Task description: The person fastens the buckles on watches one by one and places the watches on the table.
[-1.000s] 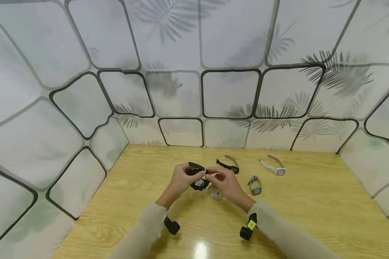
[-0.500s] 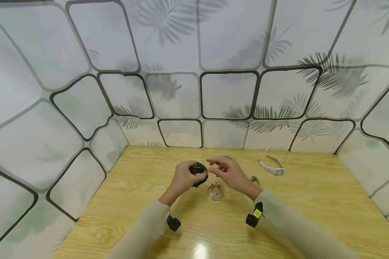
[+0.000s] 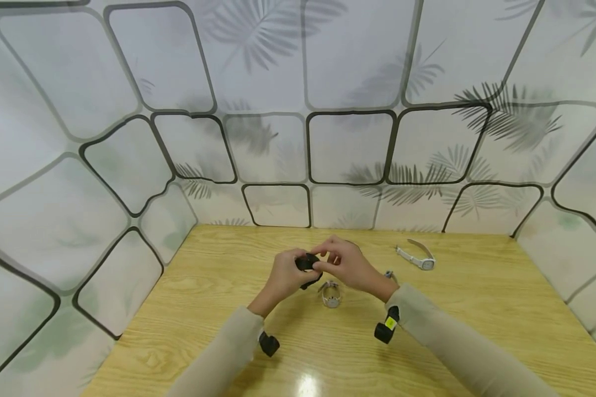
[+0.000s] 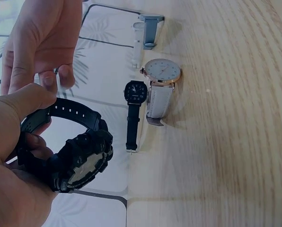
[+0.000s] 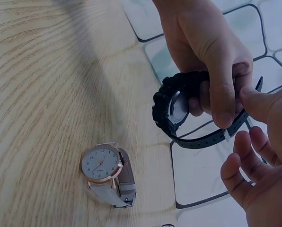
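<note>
My left hand grips a black wristwatch, its chunky case tilted and its strap bent into a loop. In the left wrist view the left thumb presses on the strap. My right hand meets the watch from the other side, its thumb and forefinger pinching near the free end of the strap. A metal buckle shows beside the left thumb. Below the hands, a watch with a pale strap and rose-gold case stands on the table, its white dial facing up.
A white watch lies stretched out at the back right of the wooden table. Partly behind the right arm is a grey-blue watch. A black slim watch lies farther back. A patterned wall encloses the table.
The right hand came off the strap, moved slightly right, then returned to it. The strap end that stuck up is now folded into the loop. The left hand kept its grip.
</note>
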Demonstrator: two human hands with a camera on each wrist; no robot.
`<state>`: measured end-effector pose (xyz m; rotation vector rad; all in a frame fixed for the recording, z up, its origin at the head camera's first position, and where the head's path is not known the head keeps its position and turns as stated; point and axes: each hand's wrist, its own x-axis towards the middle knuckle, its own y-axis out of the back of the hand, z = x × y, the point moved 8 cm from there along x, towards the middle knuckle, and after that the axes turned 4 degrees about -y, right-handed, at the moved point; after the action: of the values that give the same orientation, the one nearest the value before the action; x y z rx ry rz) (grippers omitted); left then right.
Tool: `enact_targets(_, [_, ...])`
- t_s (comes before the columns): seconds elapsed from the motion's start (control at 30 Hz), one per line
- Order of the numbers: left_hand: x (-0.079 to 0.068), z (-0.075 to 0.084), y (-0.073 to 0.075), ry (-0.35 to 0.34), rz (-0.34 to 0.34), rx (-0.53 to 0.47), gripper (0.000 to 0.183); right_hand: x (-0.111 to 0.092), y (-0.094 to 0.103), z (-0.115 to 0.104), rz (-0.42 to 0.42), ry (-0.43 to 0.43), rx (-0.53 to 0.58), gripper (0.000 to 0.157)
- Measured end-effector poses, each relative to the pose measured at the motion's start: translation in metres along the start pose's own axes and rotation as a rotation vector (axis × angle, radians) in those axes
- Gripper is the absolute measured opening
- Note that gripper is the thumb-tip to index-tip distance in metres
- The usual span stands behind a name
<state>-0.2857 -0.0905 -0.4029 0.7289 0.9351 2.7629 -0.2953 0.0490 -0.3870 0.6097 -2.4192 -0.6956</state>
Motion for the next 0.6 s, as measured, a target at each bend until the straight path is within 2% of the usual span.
enact_targets(0.3, [-0.0003, 0.0001, -0.0020, -0.040, 0.005, -0.016, 0.014, -0.0026, 0.0018, -0.0004, 0.038, 0.030, 0.001, 0.026])
enact_targets(0.6, [-0.0001, -0.0014, -0.0039, -0.043, -0.011, -0.017, 0.014, -0.0048, 0.0040, -0.0021, 0.062, 0.026, -0.022, 0.026])
